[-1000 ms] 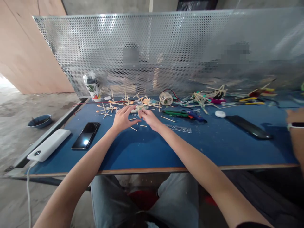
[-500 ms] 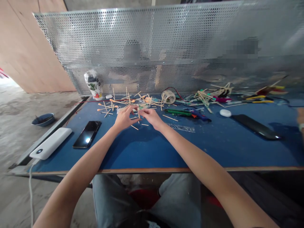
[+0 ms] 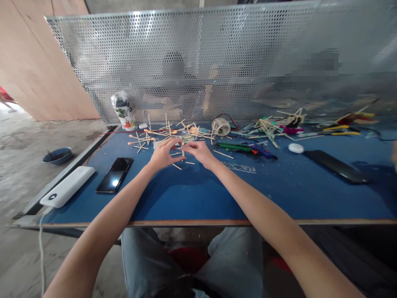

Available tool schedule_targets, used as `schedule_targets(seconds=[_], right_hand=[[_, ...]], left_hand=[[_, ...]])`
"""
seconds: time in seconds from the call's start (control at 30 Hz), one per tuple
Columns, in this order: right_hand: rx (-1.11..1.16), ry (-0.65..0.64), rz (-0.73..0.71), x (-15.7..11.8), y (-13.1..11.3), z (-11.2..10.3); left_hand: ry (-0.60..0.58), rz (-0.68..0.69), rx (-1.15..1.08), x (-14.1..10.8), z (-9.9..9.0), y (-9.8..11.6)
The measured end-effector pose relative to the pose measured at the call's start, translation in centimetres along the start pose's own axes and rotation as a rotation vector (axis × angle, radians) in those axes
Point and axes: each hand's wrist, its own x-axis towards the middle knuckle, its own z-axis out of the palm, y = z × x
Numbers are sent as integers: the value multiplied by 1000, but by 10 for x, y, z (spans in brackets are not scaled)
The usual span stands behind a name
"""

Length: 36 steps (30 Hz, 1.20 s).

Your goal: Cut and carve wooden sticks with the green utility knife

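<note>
My left hand (image 3: 163, 155) is curved, with its thumb and forefinger spread to either end of a short upright wooden stick (image 3: 182, 153), seemingly steadying it. My right hand (image 3: 200, 151) pinches near the upper part of the same stick; its fingertips partly cover the join. Loose wooden sticks (image 3: 190, 163) lie on the blue table just below the hands. Behind them spreads a cluster of joined stick pieces (image 3: 166, 126), some with orange tips (image 3: 130, 136).
A phone (image 3: 115, 175) and a white power bank (image 3: 67, 187) lie left. Green-handled tools (image 3: 232, 146), a clear plastic strip (image 3: 240, 167) and a black case (image 3: 335, 166) lie right. A perforated metal panel (image 3: 186, 45) stands behind. A cup (image 3: 124, 114) stands back left.
Both hands stay at the upright stick with only slight finger movement. The whole view has shifted a few pixels. At the right edge, another person's hand has moved mostly out of view.
</note>
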Motion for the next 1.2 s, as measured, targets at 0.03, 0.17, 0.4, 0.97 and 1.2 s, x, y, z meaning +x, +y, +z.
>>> schedule_targets(seconds=[0.03, 0.17, 0.4, 0.97, 1.2], right_hand=[[-3, 5, -10, 0, 1, 0], [-28, 36, -25, 2, 6, 1], [-70, 41, -21, 3, 7, 1], [-157, 30, -49, 3, 11, 4], [-230, 172, -143, 4, 12, -3]], left_hand=[[-4, 5, -4, 0, -1, 0], [-11, 15, -12, 1, -3, 1], [-7, 32, -1, 1, -3, 2], [-9, -14, -23, 1, -3, 4], [41, -163, -246, 3, -3, -4]])
